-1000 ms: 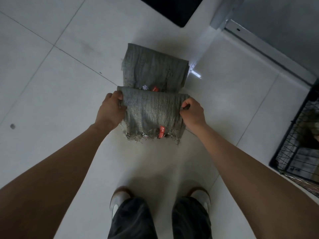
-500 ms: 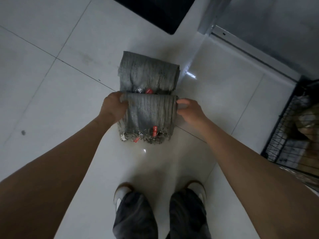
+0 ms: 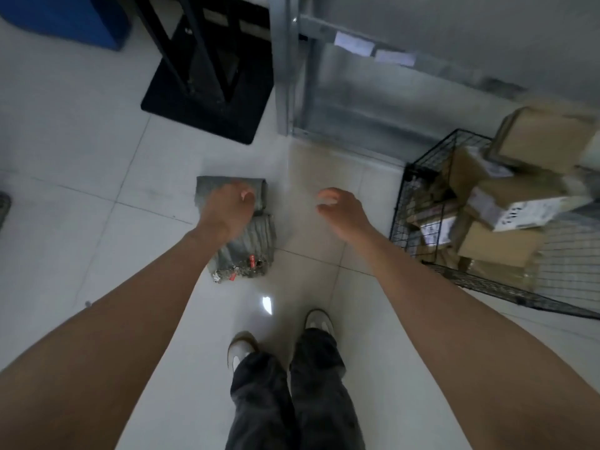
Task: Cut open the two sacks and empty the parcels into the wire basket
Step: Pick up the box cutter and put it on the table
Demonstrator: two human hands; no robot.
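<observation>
Grey woven sacks, two of them folded flat, lie end to end on the white tiled floor [image 3: 81, 238]: the farther folded sack [image 3: 207, 190] beyond, the nearer folded sack [image 3: 259, 241] with its frayed cut edge and red tie scraps toward the person's shoes. The left hand [image 3: 227, 209] hangs over where they meet, fingers loosely curled and holding nothing; I cannot tell whether it touches the cloth. The right hand [image 3: 341, 211] is in the air, apart from both sacks, fingers relaxed and slightly spread, empty. Further right stands the black wire basket [image 3: 401, 222], heaped with brown cardboard parcels [image 3: 500, 245].

Both sacks look emptied, so the step in hand seems to be leaving them put away. To do it well, lift the left hand straight up so it does not drag the folds open, and check that the heaped parcels sit steady in the basket.

Half a second ago both hands held the nearer sack by its sides. Now both have let go, the right one has swung away toward the basket, and the head has risen, bringing basket and parcels into fuller view. The sacks lie as they did, the nearer one a little askew.
</observation>
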